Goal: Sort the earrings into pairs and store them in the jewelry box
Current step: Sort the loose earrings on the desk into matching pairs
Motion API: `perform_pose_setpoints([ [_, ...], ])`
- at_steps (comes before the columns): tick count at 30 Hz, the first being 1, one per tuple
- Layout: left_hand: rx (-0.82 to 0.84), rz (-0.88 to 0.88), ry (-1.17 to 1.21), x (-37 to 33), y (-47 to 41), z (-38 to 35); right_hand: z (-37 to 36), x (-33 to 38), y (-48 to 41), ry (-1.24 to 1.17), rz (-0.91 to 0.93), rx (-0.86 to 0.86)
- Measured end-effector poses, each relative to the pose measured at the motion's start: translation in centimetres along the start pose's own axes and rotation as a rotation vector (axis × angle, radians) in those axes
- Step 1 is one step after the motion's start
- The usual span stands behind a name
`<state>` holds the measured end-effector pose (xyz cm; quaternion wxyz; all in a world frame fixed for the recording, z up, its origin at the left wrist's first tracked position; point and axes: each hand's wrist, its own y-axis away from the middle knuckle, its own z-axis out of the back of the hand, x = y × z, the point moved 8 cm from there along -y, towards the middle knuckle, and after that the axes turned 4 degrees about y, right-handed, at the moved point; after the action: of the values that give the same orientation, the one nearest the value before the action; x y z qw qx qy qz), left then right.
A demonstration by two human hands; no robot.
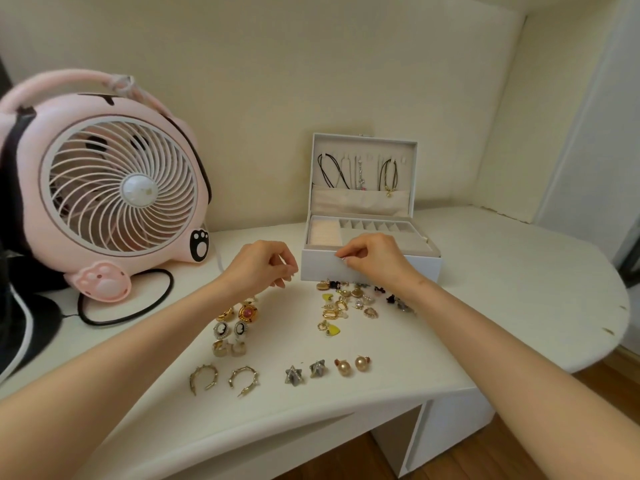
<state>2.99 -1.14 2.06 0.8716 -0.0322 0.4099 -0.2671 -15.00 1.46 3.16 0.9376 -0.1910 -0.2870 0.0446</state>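
Right hand [372, 252] pinches a tiny silvery earring [342, 258] before the open white jewelry box [370, 268], left hand [261, 263] curled, grip unclear: match first, then store

Two hands [263, 263] over the tabletop [502, 271], one jewelry box [370, 268], one pink fan [104, 188]. Laid out in twos: two spiked hoops [203, 377], two grey stars [292, 375], two gold pearls [343, 367], two cameos [221, 329]. The loose heap [349, 303] is too tangled to count.
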Motion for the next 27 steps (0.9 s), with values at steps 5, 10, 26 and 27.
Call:
perform_pose_setpoints([
  [5, -0.032, -0.012, -0.026, -0.1, -0.5, 0.0, -1.5, -1.0, -0.5, 0.116, 0.036, 0.003],
  [10, -0.024, -0.007, -0.03, 0.3, -0.4, 0.3, -1.9, -1.9, -1.5, 0.094, 0.006, -0.023],
  [26, 0.158, 0.012, -0.361, 2.0, -2.9, -0.5, -6.2, 3.4, -2.8, -0.092, 0.008, 0.191],
  [27, 0.156, 0.017, -0.38, 2.2, -3.0, -0.5, -6.5, 3.4, -2.8, -0.077, 0.011, 0.183],
])
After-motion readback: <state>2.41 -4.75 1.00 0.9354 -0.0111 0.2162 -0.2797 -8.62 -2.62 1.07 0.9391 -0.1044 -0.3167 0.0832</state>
